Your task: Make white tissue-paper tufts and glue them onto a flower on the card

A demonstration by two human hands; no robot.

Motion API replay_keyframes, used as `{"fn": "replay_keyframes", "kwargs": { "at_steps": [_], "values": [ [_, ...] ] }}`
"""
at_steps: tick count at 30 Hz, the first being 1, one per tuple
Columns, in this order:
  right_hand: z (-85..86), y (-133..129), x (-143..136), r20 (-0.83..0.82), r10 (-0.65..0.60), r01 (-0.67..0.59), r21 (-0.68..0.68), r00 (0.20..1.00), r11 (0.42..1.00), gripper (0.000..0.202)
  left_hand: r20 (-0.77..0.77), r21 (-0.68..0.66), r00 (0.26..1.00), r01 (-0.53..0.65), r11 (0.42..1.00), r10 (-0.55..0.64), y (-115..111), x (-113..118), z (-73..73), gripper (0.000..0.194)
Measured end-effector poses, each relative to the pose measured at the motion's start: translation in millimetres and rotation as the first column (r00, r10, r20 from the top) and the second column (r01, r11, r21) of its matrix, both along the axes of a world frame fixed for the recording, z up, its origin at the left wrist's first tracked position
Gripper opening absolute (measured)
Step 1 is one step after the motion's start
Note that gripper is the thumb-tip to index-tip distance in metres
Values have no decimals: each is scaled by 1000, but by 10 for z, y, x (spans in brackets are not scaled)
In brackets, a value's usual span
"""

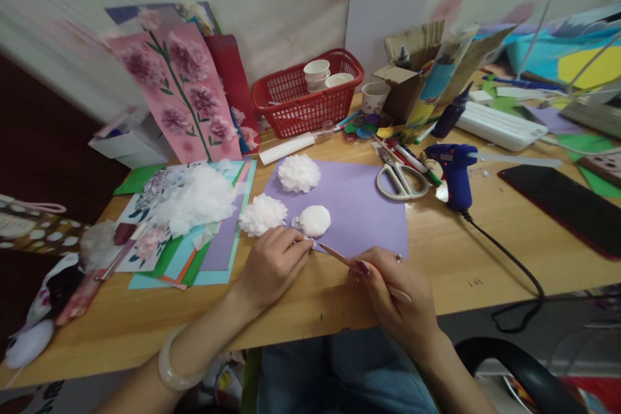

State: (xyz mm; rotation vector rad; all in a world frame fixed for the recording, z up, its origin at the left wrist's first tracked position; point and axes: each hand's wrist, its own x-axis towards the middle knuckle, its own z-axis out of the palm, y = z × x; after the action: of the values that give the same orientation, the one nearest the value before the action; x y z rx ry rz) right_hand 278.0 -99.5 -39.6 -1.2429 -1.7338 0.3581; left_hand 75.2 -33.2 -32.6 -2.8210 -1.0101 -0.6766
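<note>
My left hand (276, 265) is closed in a pinch on a small white piece of paper at the front edge of a purple sheet (359, 197). My right hand (395, 284) grips a thin wooden stick (334, 253), its tip close to my left fingertips. Just beyond them lies a round white disc (315, 220). Two fluffy white paper flowers, one at the back (299, 173) and one to the left (263, 214), rest on or beside the purple sheet.
Scissors (402, 181) and a blue glue gun (453, 171) with a black cord lie to the right, then a phone (565, 204). Behind stands a red basket (310, 107) with cups. White tissue (196, 197) covers coloured papers at left.
</note>
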Motion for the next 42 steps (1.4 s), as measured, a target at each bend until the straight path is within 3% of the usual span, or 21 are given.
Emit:
{"fn": "replay_keyframes", "kwargs": {
  "at_steps": [5, 12, 19, 28, 34, 42],
  "values": [
    [5, -41, -17, 23, -38, 37, 19, 999, 999, 33, 29, -11, 999, -25, 1000, 25, -5, 15, -2, 16],
    [-35, -47, -85, 26, 36, -38, 52, 999, 998, 26, 111, -91, 992, -57, 994, 67, -14, 9, -12, 13],
    [-9, -35, -148, 124, 31, -40, 77, 992, 996, 30, 161, -189, 980, -83, 978, 115, -1, -15, -39, 12],
    [-18, -21, -235, 193, -25, 3, 113, 981, 994, 32, 193, -172, 976, -72, 983, 105, 8, -10, -13, 10],
    [-16, -26, -283, 219, -58, 28, 138, 974, 990, 33, 193, -114, 976, -78, 990, 99, -69, -193, 34, 13],
    [-28, 6, -327, 301, -62, 9, 174, 952, 985, 30, 108, -73, 994, -22, 997, 30, -64, -339, -49, 16]
  ]
}}
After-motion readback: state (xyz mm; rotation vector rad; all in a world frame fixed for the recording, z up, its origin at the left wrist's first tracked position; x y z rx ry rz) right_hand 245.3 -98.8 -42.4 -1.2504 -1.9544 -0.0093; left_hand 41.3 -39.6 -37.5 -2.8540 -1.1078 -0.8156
